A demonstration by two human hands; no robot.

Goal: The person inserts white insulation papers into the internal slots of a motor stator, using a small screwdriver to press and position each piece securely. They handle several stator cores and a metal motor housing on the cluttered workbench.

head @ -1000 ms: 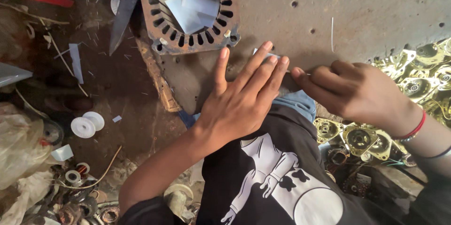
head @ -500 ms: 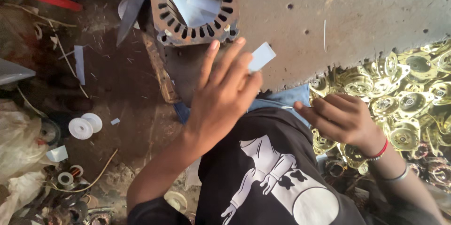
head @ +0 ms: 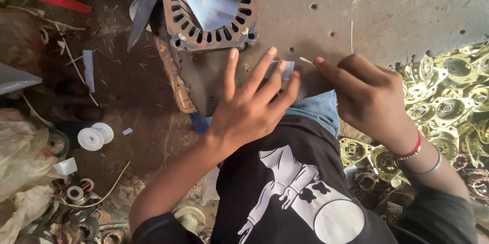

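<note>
My left hand (head: 249, 109) lies flat with fingers spread on the rusty metal table (head: 387, 4). Its fingertips rest on a small white paper slip (head: 284, 69). My right hand (head: 369, 96), with a red band at the wrist, is closed and pinches a thin white sliver (head: 306, 60) just right of that slip. Just beyond my left fingertips sits a round slotted steel stator core (head: 211, 7) with folded white paper pieces (head: 206, 4) in its middle.
A thin white stick (head: 351, 35) lies on the table past my right hand. A heap of gold-coloured metal housings (head: 451, 101) fills the right side. On the dirty floor to the left are a metal blade (head: 142, 12), white spools (head: 94, 137) and wire scraps (head: 76, 198).
My left hand has come down from a raised position onto the table with the paper slip. My right hand has moved up from my lap to the table edge beside it.
</note>
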